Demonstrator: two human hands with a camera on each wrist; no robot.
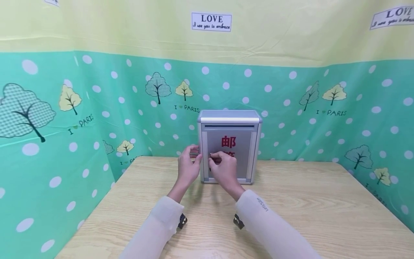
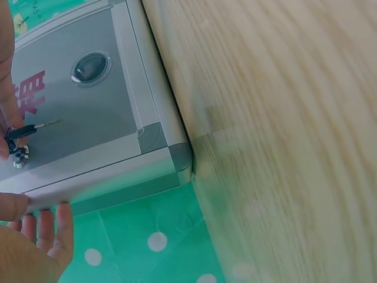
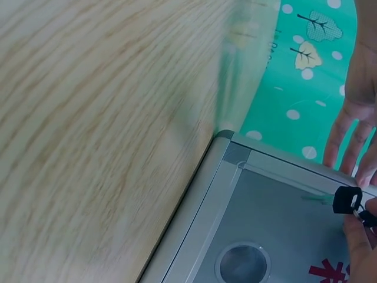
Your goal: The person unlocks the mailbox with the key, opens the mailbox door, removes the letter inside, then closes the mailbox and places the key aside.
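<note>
A grey metal mailbox with red characters stands upright on the table. My right hand is at the left part of its door and pinches a black-headed key at the round lock. A second key on the same ring hangs loose, its blade pointing toward the box's bottom; it also shows as the loose key in the right wrist view. The pinched key is mostly hidden by the fingers. My left hand is at the mailbox's left side, its fairly straight fingers touching the side edge.
The wooden table extends in front of the mailbox and to both sides. Behind it hangs a green and yellow curtain with dots and trees. A round window sits low in the mailbox door, and a slot runs across its top.
</note>
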